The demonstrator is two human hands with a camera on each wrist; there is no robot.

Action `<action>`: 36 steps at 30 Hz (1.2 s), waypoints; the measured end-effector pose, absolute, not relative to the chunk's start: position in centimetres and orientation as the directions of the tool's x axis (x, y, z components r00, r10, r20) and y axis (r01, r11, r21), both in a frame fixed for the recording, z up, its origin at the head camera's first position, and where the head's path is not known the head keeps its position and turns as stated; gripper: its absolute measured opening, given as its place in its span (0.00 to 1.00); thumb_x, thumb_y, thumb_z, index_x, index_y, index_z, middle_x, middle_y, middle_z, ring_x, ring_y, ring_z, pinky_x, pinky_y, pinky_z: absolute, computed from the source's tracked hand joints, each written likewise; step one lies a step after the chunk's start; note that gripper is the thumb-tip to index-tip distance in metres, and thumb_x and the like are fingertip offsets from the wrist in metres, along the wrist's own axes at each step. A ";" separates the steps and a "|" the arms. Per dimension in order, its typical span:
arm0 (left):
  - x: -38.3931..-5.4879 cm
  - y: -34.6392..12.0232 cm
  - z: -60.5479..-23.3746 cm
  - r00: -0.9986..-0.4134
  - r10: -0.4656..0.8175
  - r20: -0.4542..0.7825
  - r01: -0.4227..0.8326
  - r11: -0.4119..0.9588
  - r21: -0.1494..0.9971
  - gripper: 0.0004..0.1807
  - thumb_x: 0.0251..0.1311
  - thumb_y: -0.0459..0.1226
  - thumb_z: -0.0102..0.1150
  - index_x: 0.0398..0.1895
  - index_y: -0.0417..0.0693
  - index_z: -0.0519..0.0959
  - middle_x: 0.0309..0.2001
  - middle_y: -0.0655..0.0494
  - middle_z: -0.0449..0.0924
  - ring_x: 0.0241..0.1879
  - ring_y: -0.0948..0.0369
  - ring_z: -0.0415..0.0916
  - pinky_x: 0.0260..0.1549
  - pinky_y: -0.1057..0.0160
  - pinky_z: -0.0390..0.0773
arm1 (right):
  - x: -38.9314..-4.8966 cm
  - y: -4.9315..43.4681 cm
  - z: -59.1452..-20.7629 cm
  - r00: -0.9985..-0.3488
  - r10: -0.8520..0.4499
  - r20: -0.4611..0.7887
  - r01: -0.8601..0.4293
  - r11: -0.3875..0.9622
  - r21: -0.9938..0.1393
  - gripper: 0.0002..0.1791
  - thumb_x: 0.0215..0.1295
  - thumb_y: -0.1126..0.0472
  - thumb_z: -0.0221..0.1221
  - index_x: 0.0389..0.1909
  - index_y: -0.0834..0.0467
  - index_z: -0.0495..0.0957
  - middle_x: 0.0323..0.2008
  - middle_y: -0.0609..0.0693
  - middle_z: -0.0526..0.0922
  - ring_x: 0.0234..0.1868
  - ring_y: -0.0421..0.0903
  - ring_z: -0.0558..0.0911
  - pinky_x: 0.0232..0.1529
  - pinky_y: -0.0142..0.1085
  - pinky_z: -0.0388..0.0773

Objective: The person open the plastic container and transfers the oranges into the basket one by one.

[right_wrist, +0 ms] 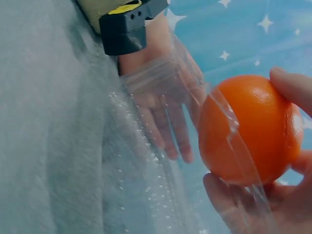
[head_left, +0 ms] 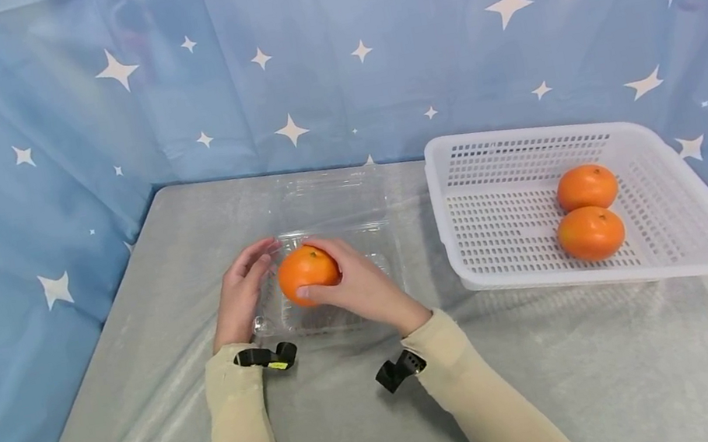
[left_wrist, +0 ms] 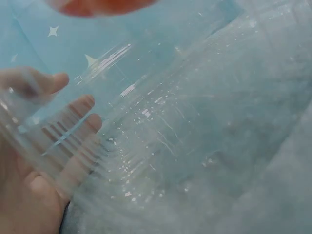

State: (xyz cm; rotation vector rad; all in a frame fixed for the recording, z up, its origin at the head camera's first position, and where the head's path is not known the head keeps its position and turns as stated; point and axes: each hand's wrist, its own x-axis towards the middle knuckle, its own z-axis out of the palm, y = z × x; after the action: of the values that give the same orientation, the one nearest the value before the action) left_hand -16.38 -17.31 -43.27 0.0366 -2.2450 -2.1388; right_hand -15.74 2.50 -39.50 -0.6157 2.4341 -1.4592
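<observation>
An orange is gripped in my right hand, its thumb and fingers spread round the fruit. It sits over the near part of a clear plastic clamshell box, whose lid lies open toward the back. The right wrist view shows the orange behind the see-through box wall. My left hand rests along the box's left side, fingers extended. Through the clear ribbed wall, the left wrist view shows those fingers; the orange's blurred underside hangs above.
To the right stands a white perforated basket holding two more oranges, which touch each other. A grey cloth covers the table. Behind and to the left hangs a blue curtain with white stars.
</observation>
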 end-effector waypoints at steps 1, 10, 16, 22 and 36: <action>-16.3 -17.2 -43.0 -0.999 -0.044 0.010 0.008 0.045 0.999 0.19 0.65 0.38 0.45 0.58 0.44 0.68 0.55 0.52 0.70 0.55 0.59 0.66 0.55 0.58 0.64 | -15.8 2.6 -39.4 -0.885 -0.465 0.015 -0.232 0.413 -0.881 0.39 0.47 0.36 0.59 0.62 0.38 0.59 0.57 0.40 0.63 0.46 0.40 0.71 0.42 0.38 0.73; -16.3 -17.3 -43.0 -0.999 -0.034 0.010 0.009 0.027 1.000 0.20 0.65 0.37 0.45 0.58 0.41 0.67 0.56 0.48 0.69 0.56 0.55 0.66 0.56 0.54 0.63 | -16.2 3.6 -38.6 -0.897 -0.439 0.053 -0.237 0.377 -0.895 0.39 0.47 0.37 0.61 0.61 0.39 0.61 0.55 0.39 0.65 0.47 0.41 0.71 0.41 0.38 0.74; -16.5 -17.5 -43.5 -0.999 -0.042 0.012 0.012 0.015 1.000 0.18 0.64 0.37 0.46 0.57 0.45 0.69 0.55 0.51 0.71 0.55 0.56 0.67 0.55 0.56 0.64 | -16.4 4.4 -37.9 -0.907 -0.419 0.049 -0.203 0.331 -0.922 0.41 0.45 0.38 0.62 0.62 0.42 0.61 0.56 0.40 0.64 0.46 0.41 0.71 0.40 0.36 0.75; -17.1 -17.8 -45.0 -0.998 -0.064 0.018 0.015 0.042 0.999 0.16 0.63 0.41 0.48 0.54 0.53 0.72 0.53 0.58 0.73 0.53 0.61 0.68 0.54 0.59 0.65 | -16.2 5.3 -36.4 -0.917 -0.397 0.020 -0.168 0.341 -0.925 0.37 0.48 0.42 0.62 0.61 0.38 0.60 0.56 0.39 0.64 0.45 0.41 0.71 0.39 0.35 0.75; -16.6 -17.4 -43.5 -0.999 -0.044 0.011 0.010 0.024 1.000 0.18 0.64 0.37 0.46 0.56 0.46 0.70 0.55 0.52 0.71 0.55 0.56 0.67 0.55 0.54 0.64 | -15.0 6.7 -32.9 -0.933 -0.358 0.032 -0.155 0.319 -0.935 0.34 0.54 0.52 0.61 0.63 0.45 0.60 0.58 0.44 0.63 0.47 0.44 0.71 0.42 0.37 0.75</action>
State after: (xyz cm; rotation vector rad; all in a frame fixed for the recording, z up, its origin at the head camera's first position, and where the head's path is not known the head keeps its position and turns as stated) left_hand -16.56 -17.42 -43.46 0.0364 -2.2206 -2.1673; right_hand -15.00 6.70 -32.94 -0.4720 2.3989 -1.6692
